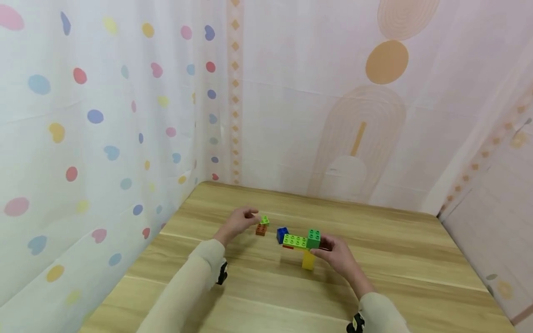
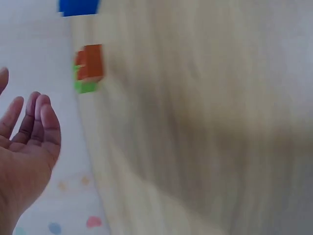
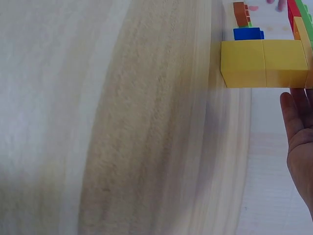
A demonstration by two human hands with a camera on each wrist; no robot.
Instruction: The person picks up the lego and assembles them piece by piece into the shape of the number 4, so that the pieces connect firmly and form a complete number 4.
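A toy brick structure (image 1: 294, 241) has a long light green brick and a darker green brick (image 1: 313, 238) on top of an upright yellow column (image 3: 264, 63). Some red shows under its left end. My right hand (image 1: 339, 256) grips its right side, thumb in front and fingers partly hidden behind. My left hand (image 1: 240, 223) hovers by an orange-brown brick (image 1: 261, 230) and a light green brick (image 1: 265, 220). In the left wrist view its fingers (image 2: 36, 117) are loosely bent, with nothing between them.
A dark blue brick (image 1: 282, 235) stands between the left-hand bricks and the structure, close behind its left end. All are on a wooden table (image 1: 258, 296). Patterned curtains (image 1: 283, 115) hang along the table's back and sides.
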